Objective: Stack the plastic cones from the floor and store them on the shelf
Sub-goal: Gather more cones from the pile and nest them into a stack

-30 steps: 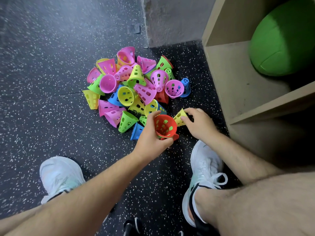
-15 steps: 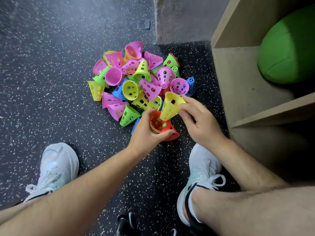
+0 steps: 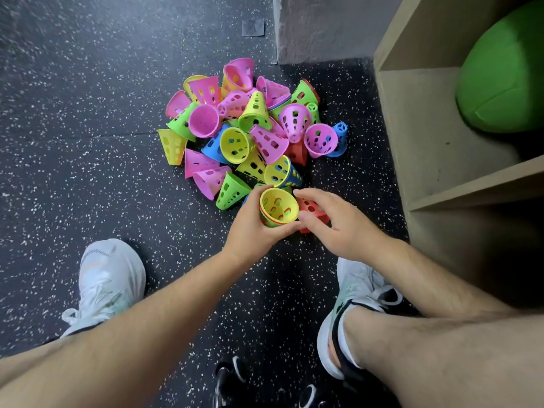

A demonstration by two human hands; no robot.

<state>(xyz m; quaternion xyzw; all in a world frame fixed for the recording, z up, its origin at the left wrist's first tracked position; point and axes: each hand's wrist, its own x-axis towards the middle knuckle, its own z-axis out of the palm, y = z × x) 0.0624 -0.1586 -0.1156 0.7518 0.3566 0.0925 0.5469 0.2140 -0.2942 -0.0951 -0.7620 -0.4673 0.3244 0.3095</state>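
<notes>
So, quick rundown off my feed, left to right. Far left is the left shoe (image 3: 110, 278), white, planted on the dark speckled floor (image 3: 73, 98).

Moving in, the pile of cones (image 3: 266, 142) sits on the floor up the middle. They're pink, yellow, green and blue with a bit of red, all full of holes, tipped every which way and leaning on each other.

Right at the near edge of the pile is the left hand (image 3: 250, 231). It's wrapped round the wide end of a red cone (image 3: 312, 209), thumb underneath and fingers round the far side, with the mouth tipped up toward the camera. A yellow cone (image 3: 278, 206) is nested inside the red one, rims nearly level, so only a thin red line shows round the yellow lip.

The right hand (image 3: 344, 228) is on the same red cone. Its fingers arch over the narrow end and the thumb tip sits against the rim, next to the left thumb. Can't tell how hard it's squeezing.

Below that is the right shoe (image 3: 362, 290), white with a black collar.

Far right is the shelf (image 3: 426, 136), light wood, standing near the pile. A green ball (image 3: 506, 69) sits in the upper compartment, and the one below is too dark to see into.
</notes>
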